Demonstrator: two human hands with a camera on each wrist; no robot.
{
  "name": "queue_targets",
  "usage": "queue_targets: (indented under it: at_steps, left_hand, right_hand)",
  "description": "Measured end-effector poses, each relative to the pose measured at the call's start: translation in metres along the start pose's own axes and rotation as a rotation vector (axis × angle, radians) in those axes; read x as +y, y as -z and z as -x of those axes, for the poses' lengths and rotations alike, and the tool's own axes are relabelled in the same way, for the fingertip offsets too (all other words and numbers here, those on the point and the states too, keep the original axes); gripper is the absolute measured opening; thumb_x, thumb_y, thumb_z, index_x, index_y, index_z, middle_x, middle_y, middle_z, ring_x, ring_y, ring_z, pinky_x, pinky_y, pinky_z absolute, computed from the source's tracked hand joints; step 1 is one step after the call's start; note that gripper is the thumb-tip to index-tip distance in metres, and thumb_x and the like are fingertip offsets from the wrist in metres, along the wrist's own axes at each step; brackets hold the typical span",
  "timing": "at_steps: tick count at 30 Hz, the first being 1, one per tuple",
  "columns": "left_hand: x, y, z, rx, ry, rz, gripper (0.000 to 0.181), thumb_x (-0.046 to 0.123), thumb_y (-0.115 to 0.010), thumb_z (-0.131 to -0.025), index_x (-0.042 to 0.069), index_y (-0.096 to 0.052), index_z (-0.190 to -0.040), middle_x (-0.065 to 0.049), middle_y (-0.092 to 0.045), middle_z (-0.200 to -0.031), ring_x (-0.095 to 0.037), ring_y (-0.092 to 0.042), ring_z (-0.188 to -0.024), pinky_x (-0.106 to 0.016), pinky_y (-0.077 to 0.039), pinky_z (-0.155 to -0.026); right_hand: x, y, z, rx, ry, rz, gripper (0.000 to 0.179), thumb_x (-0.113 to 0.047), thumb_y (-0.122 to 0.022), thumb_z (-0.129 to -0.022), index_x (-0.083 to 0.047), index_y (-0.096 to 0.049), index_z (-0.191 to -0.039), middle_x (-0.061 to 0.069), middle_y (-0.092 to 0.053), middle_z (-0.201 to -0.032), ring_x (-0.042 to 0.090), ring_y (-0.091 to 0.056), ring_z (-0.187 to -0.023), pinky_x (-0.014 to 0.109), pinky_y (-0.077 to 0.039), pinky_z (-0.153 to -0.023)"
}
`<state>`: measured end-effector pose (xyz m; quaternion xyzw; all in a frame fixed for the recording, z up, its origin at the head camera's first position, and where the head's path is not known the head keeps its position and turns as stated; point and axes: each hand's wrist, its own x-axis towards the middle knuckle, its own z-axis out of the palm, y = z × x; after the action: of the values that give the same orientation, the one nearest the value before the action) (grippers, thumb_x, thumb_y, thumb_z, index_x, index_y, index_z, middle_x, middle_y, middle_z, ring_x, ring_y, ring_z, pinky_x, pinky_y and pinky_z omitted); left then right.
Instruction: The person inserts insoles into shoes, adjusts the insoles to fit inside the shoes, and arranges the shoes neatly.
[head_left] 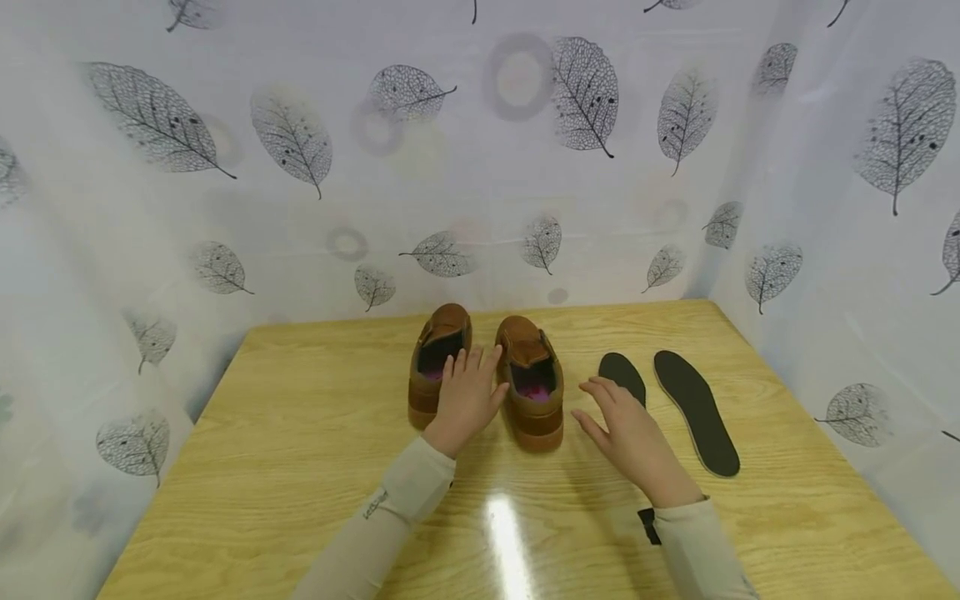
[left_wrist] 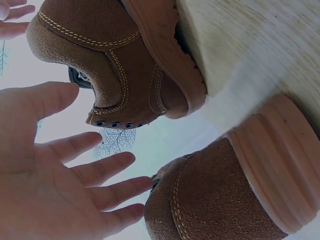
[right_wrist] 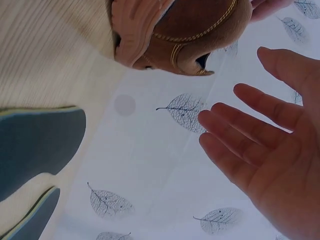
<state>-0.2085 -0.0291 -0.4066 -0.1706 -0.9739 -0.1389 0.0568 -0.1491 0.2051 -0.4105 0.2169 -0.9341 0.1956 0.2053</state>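
Note:
Two brown shoes with yellow stitching stand side by side on the table, toes pointing away. Over the gap between the left shoe (head_left: 424,400) and the right shoe (head_left: 542,427) hovers my left hand (head_left: 468,396), fingers spread and holding nothing. In the left wrist view its fingertips come close to the left shoe (left_wrist: 215,195); contact cannot be told. My right hand (head_left: 626,433) is in the air right of the right shoe, fingers loosely extended and holding nothing. Beyond it lie two dark insoles, the nearer insole (head_left: 621,371) partly hidden by that hand and the farther insole (head_left: 697,412) fully visible.
The wooden table (head_left: 300,467) has a pale grain and a bright light reflection near its front. A white curtain (head_left: 480,183) printed with grey leaves hangs behind the table and along both sides. Purple shows inside the shoes.

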Motion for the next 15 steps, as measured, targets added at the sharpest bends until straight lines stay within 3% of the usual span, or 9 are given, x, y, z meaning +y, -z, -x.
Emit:
queue_targets:
  at_steps: [15]
  left_hand:
    - [-0.005, -0.004, -0.001, -0.023, 0.023, 0.022, 0.059, 0.036, -0.055, -0.098, 0.015, -0.035, -0.150, -0.018, -0.036, -0.149, -0.044, -0.031, -0.137, -0.057, -0.019, -0.112]
  right_hand:
    - [0.046, 0.030, 0.014, -0.056, -0.187, 0.025, 0.039, -0.016, -0.065, -0.093, 0.008, -0.055, -0.122, 0.030, -0.051, -0.126, 0.049, -0.049, -0.114, 0.060, -0.041, -0.091]
